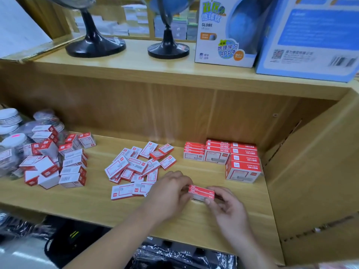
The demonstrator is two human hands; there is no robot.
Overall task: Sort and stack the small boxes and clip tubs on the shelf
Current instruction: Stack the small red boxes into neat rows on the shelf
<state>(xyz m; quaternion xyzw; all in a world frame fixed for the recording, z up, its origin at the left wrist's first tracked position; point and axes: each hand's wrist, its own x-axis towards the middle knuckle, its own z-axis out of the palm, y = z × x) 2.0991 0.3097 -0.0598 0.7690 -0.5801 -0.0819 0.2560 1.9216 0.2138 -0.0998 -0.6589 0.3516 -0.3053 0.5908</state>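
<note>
So I've got a small red box [201, 192] pinched between both hands, long side facing me. My left hand [171, 191] has its fingers curled round the left end, and my right hand [227, 206] is holding the right end with thumb and fingertips. It looks like two thin boxes stacked together, but it's too blurry to be sure. It sits low over the front of the wooden shelf [233, 220], right of the middle, and I can't tell if it's touching the board.

Just left of my left hand is the loose pile [136, 167] of the same little red-and-white boxes, lying every which way. Behind my hands on the right are the neat stacks [231, 156], red tops up, pushed against the back and side wall. Far left there's a heap of chunkier boxes [56, 162], with the clear clip tubs [11, 121] behind it.

On the ledge above stand two black globe stands [95, 43] and a globe carton [225, 32].
</note>
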